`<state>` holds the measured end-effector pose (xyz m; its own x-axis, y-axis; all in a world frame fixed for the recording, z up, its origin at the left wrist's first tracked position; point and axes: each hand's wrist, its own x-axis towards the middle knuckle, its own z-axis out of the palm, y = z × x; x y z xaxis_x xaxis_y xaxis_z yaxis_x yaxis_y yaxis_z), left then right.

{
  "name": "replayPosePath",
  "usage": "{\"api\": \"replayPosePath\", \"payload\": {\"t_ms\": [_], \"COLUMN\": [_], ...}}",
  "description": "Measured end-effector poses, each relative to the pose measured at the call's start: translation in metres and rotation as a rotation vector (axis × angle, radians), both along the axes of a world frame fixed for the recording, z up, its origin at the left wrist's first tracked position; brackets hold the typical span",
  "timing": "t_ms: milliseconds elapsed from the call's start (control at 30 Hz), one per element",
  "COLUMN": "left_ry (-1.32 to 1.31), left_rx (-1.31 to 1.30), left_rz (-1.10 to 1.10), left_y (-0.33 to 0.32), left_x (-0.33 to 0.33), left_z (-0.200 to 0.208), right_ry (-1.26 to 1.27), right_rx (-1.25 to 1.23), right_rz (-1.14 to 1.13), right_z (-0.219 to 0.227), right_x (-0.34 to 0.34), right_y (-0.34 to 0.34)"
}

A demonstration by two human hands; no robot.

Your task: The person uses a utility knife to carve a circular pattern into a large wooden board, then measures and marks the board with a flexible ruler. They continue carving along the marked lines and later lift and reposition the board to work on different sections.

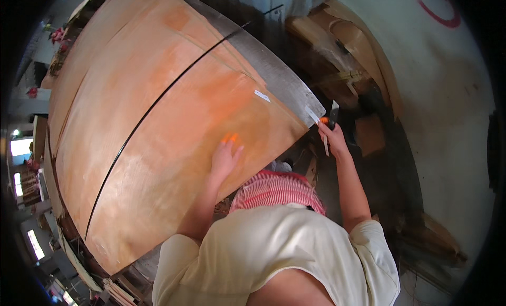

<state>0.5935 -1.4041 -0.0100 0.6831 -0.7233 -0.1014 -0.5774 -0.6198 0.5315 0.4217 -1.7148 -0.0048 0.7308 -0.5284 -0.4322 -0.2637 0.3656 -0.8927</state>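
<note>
A large sheet of orange-brown plywood (174, 111) lies in front of me, on the left and in the middle. My left hand (225, 159) rests on its surface with fingers stretched out; orange covers show on some fingertips. Beyond the sheet's right corner, my right hand (333, 138) is closed around a dark-handled knife (333, 117) with a pale blade tip pointing away from me. A narrow white strip (312, 114) runs by the same fingers, and whether they pinch it too is unclear. Orange also shows at those fingers. A small white label (262, 96) lies on the plywood near its right edge.
A thin black strap (158, 100) crosses the plywood in a long curve. Under its right edge shows a grey sheet (274, 63). Brown board scraps (348, 37) lie at the far right, beside a pale wall (443, 79). Wood pieces (118, 290) are stacked lower left.
</note>
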Motion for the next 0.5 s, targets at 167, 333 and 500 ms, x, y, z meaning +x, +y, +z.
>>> {"api": "replayPosePath", "payload": {"t_ms": [167, 333, 500], "left_ry": [-0.029, 0.05, 0.006], "left_rx": [-0.018, -0.029, -0.068], "left_rz": [-0.02, -0.057, -0.007], "left_y": [-0.049, -0.069, -0.059], "left_x": [0.052, 0.064, 0.077], "left_z": [-0.015, -0.016, -0.034], "right_ry": [0.266, 0.582, 0.74], "right_rx": [-0.419, -0.53, -0.557], "right_rz": [0.046, -0.001, 0.091], "right_z": [-0.058, -0.098, -0.103], "right_x": [0.006, -0.005, 0.005], "right_y": [-0.043, -0.066, -0.074]}}
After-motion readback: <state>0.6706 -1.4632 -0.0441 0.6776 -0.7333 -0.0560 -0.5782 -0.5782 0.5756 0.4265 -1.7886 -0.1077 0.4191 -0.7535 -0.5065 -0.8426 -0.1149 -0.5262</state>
